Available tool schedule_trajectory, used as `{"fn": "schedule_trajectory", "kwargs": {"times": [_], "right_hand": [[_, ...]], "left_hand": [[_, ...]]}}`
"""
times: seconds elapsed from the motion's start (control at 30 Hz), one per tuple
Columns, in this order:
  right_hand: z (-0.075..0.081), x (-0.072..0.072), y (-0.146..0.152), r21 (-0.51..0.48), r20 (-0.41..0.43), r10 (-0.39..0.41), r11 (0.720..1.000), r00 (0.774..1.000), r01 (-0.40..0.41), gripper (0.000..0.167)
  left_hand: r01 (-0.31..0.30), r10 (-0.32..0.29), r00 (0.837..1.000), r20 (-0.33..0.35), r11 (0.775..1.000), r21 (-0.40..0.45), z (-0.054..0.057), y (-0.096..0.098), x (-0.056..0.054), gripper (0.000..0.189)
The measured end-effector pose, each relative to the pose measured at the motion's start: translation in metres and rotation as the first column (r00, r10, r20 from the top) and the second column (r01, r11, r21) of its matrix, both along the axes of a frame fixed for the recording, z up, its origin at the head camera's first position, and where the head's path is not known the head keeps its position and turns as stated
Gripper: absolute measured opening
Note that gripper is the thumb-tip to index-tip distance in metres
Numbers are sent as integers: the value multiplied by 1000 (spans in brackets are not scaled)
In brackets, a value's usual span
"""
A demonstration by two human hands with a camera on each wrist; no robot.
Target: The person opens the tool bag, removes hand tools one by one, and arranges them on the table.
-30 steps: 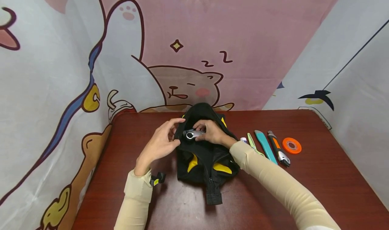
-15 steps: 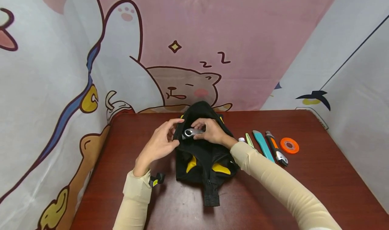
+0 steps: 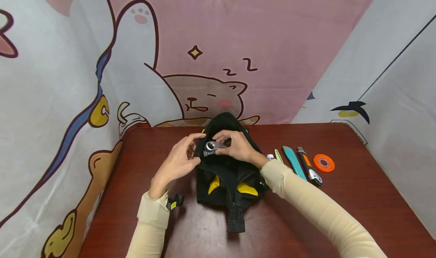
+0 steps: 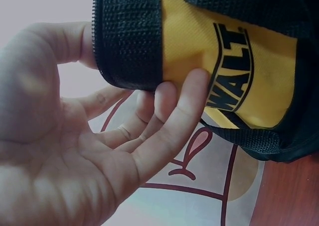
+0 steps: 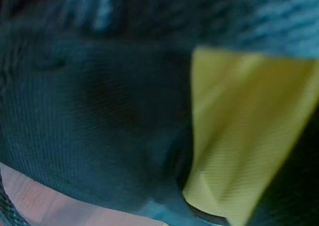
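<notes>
A black and yellow tool bag [image 3: 212, 191] stands unzipped on the table. My left hand [image 3: 180, 159] holds the left edge of its opening, thumb on one side and fingers on the other; in the left wrist view this hand [image 4: 119, 151] has fingertips on the yellow lettered panel [image 4: 269, 76]. Inside the mouth, my right hand [image 3: 237, 146] pinches a silver ratchet wrench [image 3: 211, 146] with a round head. Part of the wrench's handle is hidden by the fingers. The right wrist view is filled with the bag's black cloth [image 5: 94, 121] and a yellow patch [image 5: 239, 136].
Right of the bag lie a teal utility knife [image 3: 294, 162], an orange and black utility knife [image 3: 310, 167] and an orange roll of tape [image 3: 324, 163]. A green item [image 3: 278, 156] and a white cap [image 3: 270, 157] are partly behind the right sleeve.
My right hand and the ratchet wrench have shifted slightly within the bag's mouth, and the wrench's head has turned a little. The left hand keeps its grip on the bag's edge.
</notes>
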State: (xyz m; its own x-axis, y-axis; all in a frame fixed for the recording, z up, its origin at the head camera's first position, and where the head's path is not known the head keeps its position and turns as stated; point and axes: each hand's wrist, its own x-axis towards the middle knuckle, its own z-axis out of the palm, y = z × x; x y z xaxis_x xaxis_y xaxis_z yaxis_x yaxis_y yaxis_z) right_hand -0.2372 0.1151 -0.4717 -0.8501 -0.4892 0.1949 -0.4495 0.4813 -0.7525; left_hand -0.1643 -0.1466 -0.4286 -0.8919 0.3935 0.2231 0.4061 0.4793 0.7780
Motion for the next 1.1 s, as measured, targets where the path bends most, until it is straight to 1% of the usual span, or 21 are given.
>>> {"fn": "schedule_trajectory", "kwargs": {"times": [0.13,0.3,0.53,0.63,0.83,1.03,1.1], "right_hand": [[7,6,-1,-42,-16,-4,999,1000,3,43],[19,16,2,-93,-9,5,996,1000,-6,44],[39,30,11,-198,-8,21,980,1000,-22,46],[46,36,16,-222,-23,19,975,1000,-23,47],[60,48,30,-256,-61,-11,967,998,-5,47],[74,54,52,-332,-94,-53,943,994,19,47],[77,55,62,-343,-99,-79,939,992,41,47]], "left_hand": [[-1,1,1000,1,1000,-1,-1,-1,1,74],[0,0,1000,7,1000,0,-1,-1,2,74],[-3,3,1000,3,1000,7,-2,0,2,74],[-4,4,1000,2,1000,8,-2,0,1,75],[-10,10,1000,10,1000,9,-3,0,3,74],[-1,1,1000,-7,1000,11,-3,0,3,74],[1,-1,1000,-14,1000,12,-2,1,2,74]]}}
